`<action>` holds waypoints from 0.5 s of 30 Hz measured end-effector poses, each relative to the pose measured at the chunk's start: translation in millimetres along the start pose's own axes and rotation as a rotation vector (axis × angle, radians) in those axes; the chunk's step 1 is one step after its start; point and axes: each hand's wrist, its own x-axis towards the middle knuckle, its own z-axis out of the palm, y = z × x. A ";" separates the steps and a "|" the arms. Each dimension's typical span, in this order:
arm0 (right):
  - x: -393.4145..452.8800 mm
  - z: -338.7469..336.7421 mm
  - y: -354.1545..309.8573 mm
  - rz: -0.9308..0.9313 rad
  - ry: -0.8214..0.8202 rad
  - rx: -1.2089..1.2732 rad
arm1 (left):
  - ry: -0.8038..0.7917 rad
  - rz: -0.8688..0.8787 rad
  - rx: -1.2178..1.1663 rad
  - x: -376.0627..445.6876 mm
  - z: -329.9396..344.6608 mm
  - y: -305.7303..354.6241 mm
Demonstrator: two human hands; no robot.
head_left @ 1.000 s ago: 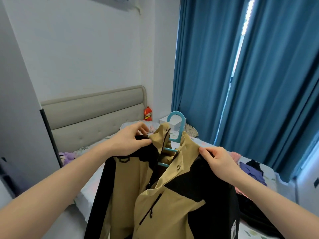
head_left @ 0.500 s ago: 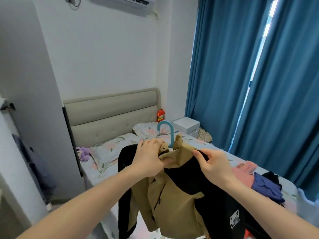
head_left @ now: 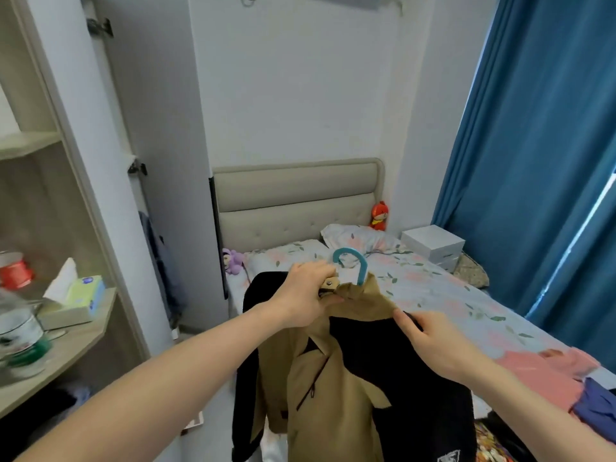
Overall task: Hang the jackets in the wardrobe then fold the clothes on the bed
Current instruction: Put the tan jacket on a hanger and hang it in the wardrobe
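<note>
A tan and black jacket (head_left: 320, 388) hangs on a teal hanger whose hook (head_left: 353, 265) sticks up above the collar. My left hand (head_left: 308, 296) grips the collar just left of the hook. My right hand (head_left: 430, 341) pinches the black shoulder on the right. The jacket hangs in front of me over the bed's near corner. The wardrobe (head_left: 110, 181) stands at the left with its door open. Pink clothes (head_left: 540, 371) and blue clothes (head_left: 596, 405) lie on the bed (head_left: 450, 295) at the right.
A shelf (head_left: 66, 341) at the left carries a tissue box (head_left: 76, 295), a red item and glassware. A dark garment (head_left: 160, 261) hangs inside the wardrobe. Pillows, a purple toy (head_left: 233, 261), a red toy and a white box sit by the headboard. Blue curtains cover the right.
My view has swung left, bringing the open wardrobe and shelf into sight. Both hands keep their hold and the jacket has travelled left with them.
</note>
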 end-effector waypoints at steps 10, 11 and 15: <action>68.7 66.4 -55.0 0.016 0.040 0.189 | 0.120 -0.204 -0.180 -14.2 -33.4 -74.5; 77.0 74.9 -60.9 0.025 0.059 0.197 | 0.144 -0.205 -0.150 -15.3 -37.1 -84.9; 110.6 105.6 -85.7 0.014 0.116 0.205 | 0.125 -0.175 0.046 -17.3 -51.2 -134.6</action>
